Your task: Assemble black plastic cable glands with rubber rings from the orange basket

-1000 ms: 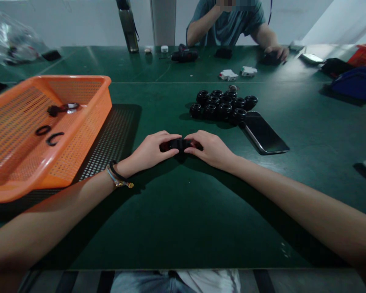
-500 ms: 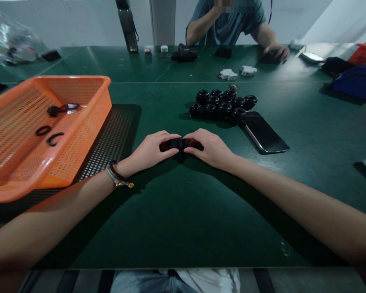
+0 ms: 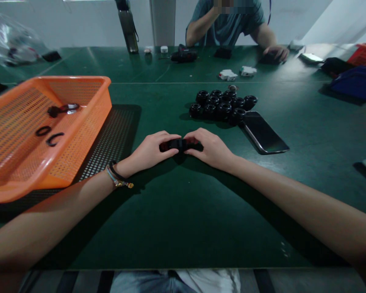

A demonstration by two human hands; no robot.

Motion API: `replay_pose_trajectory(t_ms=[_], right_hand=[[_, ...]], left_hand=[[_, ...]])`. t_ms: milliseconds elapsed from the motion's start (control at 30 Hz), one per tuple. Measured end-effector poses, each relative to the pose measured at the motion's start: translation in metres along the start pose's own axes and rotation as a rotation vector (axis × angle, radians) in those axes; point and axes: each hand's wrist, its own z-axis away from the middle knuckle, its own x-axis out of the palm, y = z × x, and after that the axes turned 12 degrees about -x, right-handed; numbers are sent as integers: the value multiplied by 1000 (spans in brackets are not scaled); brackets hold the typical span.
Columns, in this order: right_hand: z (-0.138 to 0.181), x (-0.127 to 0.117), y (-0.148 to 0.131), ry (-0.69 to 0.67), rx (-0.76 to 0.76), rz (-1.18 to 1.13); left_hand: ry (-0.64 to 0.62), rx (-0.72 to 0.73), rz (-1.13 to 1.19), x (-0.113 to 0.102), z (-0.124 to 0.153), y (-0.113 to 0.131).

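Low over the green table [image 3: 183, 211], my two hands meet at a small black part [image 3: 178, 144]. My left hand [image 3: 151, 147] pinches its left side between thumb and fingers. From the right, my right hand [image 3: 209, 146] is closed on the other side of the same part, thumb at the front. The part's exact kind is hard to make out, since the fingers cover its ends. Beyond my right hand stands a cluster of several round black parts [image 3: 224, 110] with holes in their tops.
An orange basket [image 3: 82, 118] at left holds a black ring [image 3: 43, 130], a broken ring [image 3: 54, 139] and a dark piece [image 3: 53, 111]. A phone [image 3: 265, 132] lies at right. Farther back are white pieces [image 3: 227, 75], a power drill [image 3: 184, 54], a bottle [image 3: 128, 30] and a seated person [image 3: 232, 28].
Both hands stay almost where they were around the black part. The right hand's fingers have shifted very slightly; nothing else has visibly moved.
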Motion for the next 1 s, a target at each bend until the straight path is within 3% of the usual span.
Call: replay_pose_trajectory(t_ms=[1000], right_hand=[[-2,-2,-2,-79,78,5]], left_hand=[[-8,-15,-14,0,0,1]])
